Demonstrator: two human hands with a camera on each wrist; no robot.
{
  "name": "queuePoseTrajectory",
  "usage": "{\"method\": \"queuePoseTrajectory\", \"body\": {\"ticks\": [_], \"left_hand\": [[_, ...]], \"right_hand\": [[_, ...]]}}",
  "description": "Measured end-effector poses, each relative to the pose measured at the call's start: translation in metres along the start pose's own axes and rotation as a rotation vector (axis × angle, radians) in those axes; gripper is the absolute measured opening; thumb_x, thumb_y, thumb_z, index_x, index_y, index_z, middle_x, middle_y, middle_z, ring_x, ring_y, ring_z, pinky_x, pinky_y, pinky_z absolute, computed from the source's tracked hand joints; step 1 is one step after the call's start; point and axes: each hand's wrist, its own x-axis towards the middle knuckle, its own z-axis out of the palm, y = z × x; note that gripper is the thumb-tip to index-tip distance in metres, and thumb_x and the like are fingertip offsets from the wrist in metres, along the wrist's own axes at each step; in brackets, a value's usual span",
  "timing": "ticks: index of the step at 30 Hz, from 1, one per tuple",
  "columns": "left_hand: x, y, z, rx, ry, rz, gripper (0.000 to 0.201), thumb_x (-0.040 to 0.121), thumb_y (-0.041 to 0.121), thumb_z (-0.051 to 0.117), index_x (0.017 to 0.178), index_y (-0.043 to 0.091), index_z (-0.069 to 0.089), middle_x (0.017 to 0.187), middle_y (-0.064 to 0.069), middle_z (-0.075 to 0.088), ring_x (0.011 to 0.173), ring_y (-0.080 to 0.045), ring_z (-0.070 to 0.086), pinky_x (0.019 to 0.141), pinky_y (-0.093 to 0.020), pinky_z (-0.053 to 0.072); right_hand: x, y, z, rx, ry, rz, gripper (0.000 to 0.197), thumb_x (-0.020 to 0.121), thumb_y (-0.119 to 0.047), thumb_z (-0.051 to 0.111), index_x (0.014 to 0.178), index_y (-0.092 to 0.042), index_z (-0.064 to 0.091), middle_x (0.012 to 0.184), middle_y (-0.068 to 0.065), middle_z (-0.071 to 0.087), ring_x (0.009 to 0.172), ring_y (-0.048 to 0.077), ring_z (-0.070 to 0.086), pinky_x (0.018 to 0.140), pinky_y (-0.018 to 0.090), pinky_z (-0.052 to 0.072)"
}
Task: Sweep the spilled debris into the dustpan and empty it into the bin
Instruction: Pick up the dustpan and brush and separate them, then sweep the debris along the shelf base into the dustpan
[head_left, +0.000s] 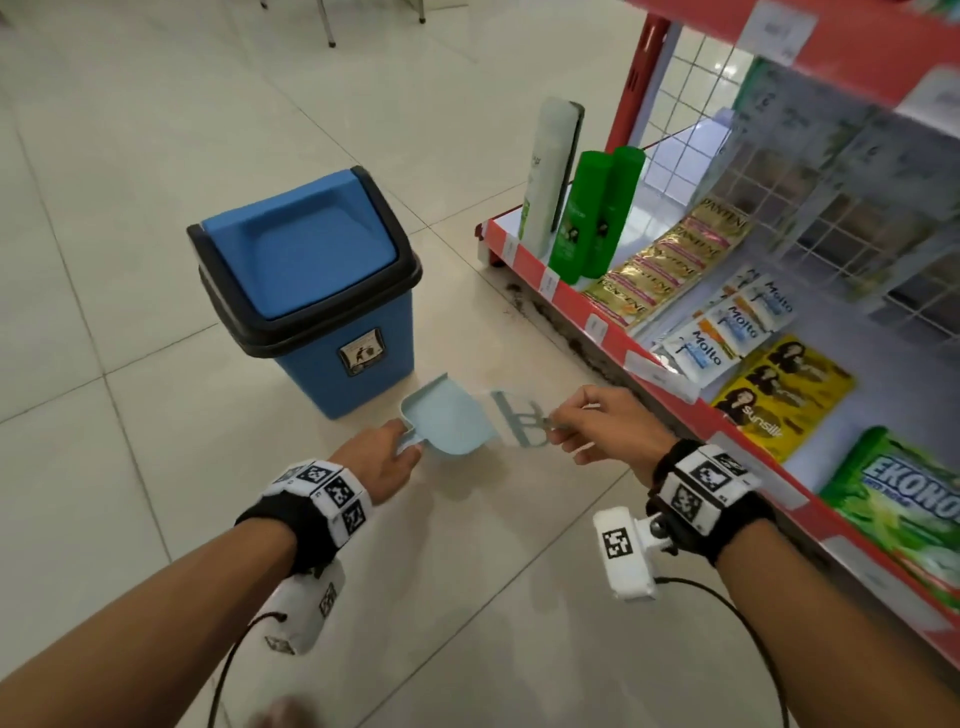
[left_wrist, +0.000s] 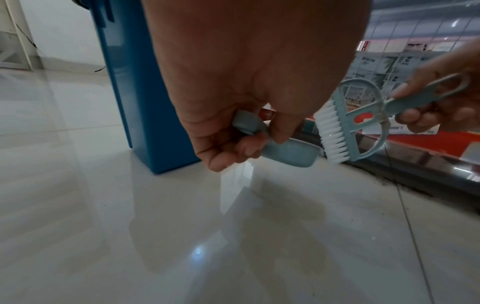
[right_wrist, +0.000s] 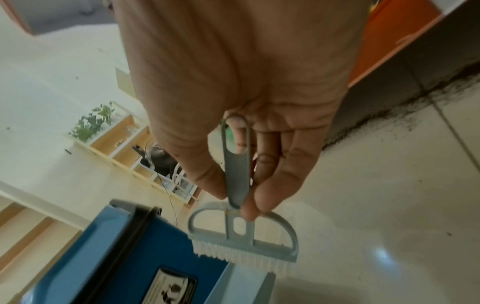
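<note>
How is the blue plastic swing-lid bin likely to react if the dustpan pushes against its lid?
The blue plastic swing-lid bin looks light for its size, so it may slide on the glossy tiled floor. Its tall, downward-tapering body suggests it could tip if pushed high. The lid probably pivots inward easily.

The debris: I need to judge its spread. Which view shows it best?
The right wrist view: the debris runs dark along the shelf base. The head view shows it small; the left wrist view shows only a strip.

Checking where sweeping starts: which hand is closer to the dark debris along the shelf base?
Right. The right hand, gripping the brush, is beside the shelf edge where the debris lies; the left hand, holding the dustpan, is farther out, nearer the bin.
</note>
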Motion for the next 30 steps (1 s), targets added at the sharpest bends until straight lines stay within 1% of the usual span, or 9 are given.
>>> {"method": "queuePoseTrajectory", "body": {"ticks": [4, 8, 10, 12, 14, 17, 23, 27, 30], "left_hand": [[0.016, 0.014, -0.008, -0.010, 0.022, 0.012, 0.041, 0.101, 0.033, 0.045, 0.135, 0.010, 0.050, 0.125, -0.014, 0.063, 0.108, -0.029, 0.061, 0.095, -0.039, 0.049], [0.044, 0.026, -0.004, -0.074, 0.025, 0.004, 0.046, 0.101, 0.032, 0.046, 0.140, 0.009, 0.046, 0.134, -0.016, 0.059, 0.119, -0.031, 0.057, 0.096, -0.032, 0.042], [0.059, 0.028, 0.002, -0.088, 0.027, 0.013, 0.047, 0.101, 0.033, 0.047, 0.141, 0.008, 0.045, 0.134, -0.017, 0.059, 0.119, -0.032, 0.057, 0.093, -0.030, 0.041], [0.072, 0.028, 0.010, -0.066, 0.027, 0.017, 0.048, 0.100, 0.035, 0.046, 0.141, 0.009, 0.045, 0.130, -0.018, 0.061, 0.116, -0.033, 0.059, 0.091, -0.032, 0.043], [0.083, 0.026, 0.017, -0.039, 0.013, 0.014, 0.050, 0.100, 0.037, 0.045, 0.142, 0.010, 0.044, 0.129, -0.020, 0.061, 0.115, -0.036, 0.059, 0.091, -0.035, 0.045], [0.098, 0.023, 0.018, -0.073, 0.007, 0.014, 0.051, 0.100, 0.039, 0.045, 0.142, 0.011, 0.044, 0.124, -0.020, 0.064, 0.112, -0.037, 0.061, 0.095, -0.040, 0.048], [0.115, 0.015, 0.017, -0.121, 0.034, 0.085, 0.041, 0.100, 0.037, 0.043, 0.132, 0.013, 0.049, 0.109, -0.016, 0.069, 0.098, -0.033, 0.065, 0.085, -0.041, 0.053], [0.119, 0.005, 0.021, -0.139, 0.042, 0.114, 0.033, 0.100, 0.036, 0.043, 0.122, 0.014, 0.052, 0.096, -0.015, 0.070, 0.087, -0.033, 0.066, 0.075, -0.039, 0.054], [0.123, -0.001, 0.026, -0.184, 0.090, 0.134, 0.028, 0.099, 0.035, 0.044, 0.117, 0.016, 0.054, 0.080, -0.003, 0.062, 0.071, -0.023, 0.059, 0.062, -0.031, 0.045]], "right_hand": [[0.003, 0.004, -0.015, 0.030, 0.078, -0.065, 0.009, 0.099, -0.021, 0.057, 0.102, -0.014, 0.061, 0.087, 0.008, 0.067, 0.076, 0.016, 0.058, 0.067, 0.029, 0.050], [0.024, 0.005, -0.014, -0.136, 0.228, -0.130, 0.012, 0.101, -0.026, 0.050, 0.109, -0.019, 0.055, 0.093, 0.005, 0.060, 0.081, 0.020, 0.056, 0.077, 0.041, 0.052], [0.039, 0.005, -0.010, -0.208, 0.298, -0.169, 0.013, 0.099, -0.019, 0.050, 0.112, -0.020, 0.054, 0.103, 0.000, 0.056, 0.092, 0.017, 0.054, 0.077, 0.031, 0.050], [0.056, 0.005, -0.006, -0.328, 0.333, -0.177, 0.019, 0.099, -0.016, 0.050, 0.118, -0.018, 0.053, 0.119, 0.000, 0.053, 0.107, 0.015, 0.050, 0.085, 0.025, 0.041], [0.073, 0.002, 0.000, -0.433, 0.324, -0.169, 0.025, 0.100, -0.015, 0.047, 0.124, -0.015, 0.051, 0.132, 0.006, 0.052, 0.121, 0.022, 0.050, 0.099, 0.030, 0.038], [0.098, -0.012, 0.010, -0.523, 0.328, -0.207, 0.030, 0.100, -0.012, 0.046, 0.129, -0.015, 0.052, 0.138, 0.009, 0.052, 0.128, 0.025, 0.049, 0.110, 0.035, 0.039], [0.161, -0.035, 0.030, -0.654, 0.369, -0.386, 0.027, 0.100, -0.011, 0.047, 0.126, -0.014, 0.053, 0.132, 0.011, 0.059, 0.121, 0.027, 0.056, 0.104, 0.038, 0.046], [0.205, -0.033, 0.040, -0.748, 0.443, -0.384, 0.026, 0.101, -0.012, 0.044, 0.125, -0.016, 0.053, 0.122, 0.014, 0.058, 0.109, 0.030, 0.058, 0.094, 0.038, 0.047], [0.237, -0.031, 0.050, -0.841, 0.507, -0.382, 0.031, 0.099, -0.008, 0.046, 0.129, -0.014, 0.051, 0.114, 0.016, 0.058, 0.097, 0.031, 0.059, 0.079, 0.036, 0.046]]}}
